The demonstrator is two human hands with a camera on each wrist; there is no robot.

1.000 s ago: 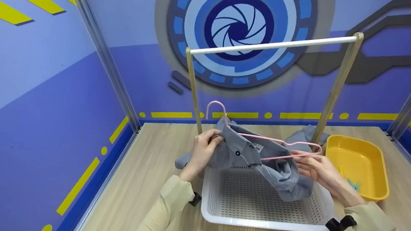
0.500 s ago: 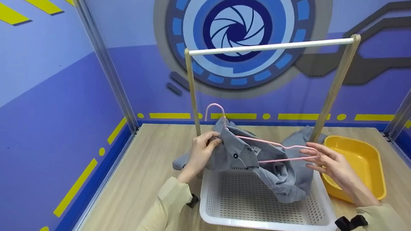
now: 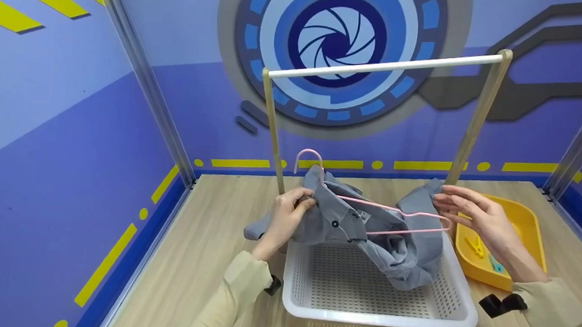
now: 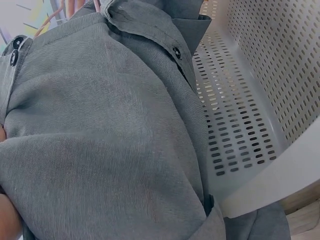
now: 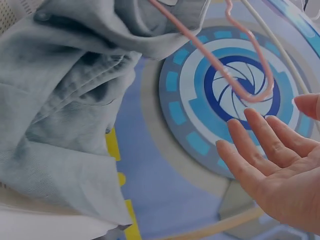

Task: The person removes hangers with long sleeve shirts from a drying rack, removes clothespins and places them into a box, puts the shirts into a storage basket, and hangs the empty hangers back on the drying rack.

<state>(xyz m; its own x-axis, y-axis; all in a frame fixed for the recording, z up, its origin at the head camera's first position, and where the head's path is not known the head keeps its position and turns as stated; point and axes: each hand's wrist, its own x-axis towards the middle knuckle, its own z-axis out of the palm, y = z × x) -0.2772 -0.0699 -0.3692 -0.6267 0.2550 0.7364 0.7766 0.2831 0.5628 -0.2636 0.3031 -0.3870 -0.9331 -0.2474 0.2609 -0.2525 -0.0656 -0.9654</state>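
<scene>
Over the far rim of the white basket (image 3: 377, 319), you have the grey shirt (image 3: 328, 214) bunched up, its buttoned collar raised near the basket's far left corner. One fold sags inside toward the basket's right wall, and another end of the cloth reaches out past the left rim. Threaded into the neck opening is the pink hanger (image 3: 404, 214): its hook rises above the collar, while its right end sticks out past the collar opening toward your right.

Your left hand (image 3: 288, 211) pinches the shirt beside the collar, thumb and fingers closed on the cloth; whether they also grip the hanger beneath cannot be told. Your right hand (image 3: 489, 221) is relaxed, fingers extended and slightly spread. It is to the right of the shirt, fingertips just beside the hanger's end; the right wrist view shows them apart from the cloth.

Below that hand, the yellow tray (image 3: 539, 234) sits just beside the basket's right rim, with a yellow clip (image 3: 476, 247) and a teal clip (image 3: 496, 264) toward its near left corner. Near the back edge of the table (image 3: 216, 229) stands the rack, its white rod (image 3: 388, 66) above the shirt.
</scene>
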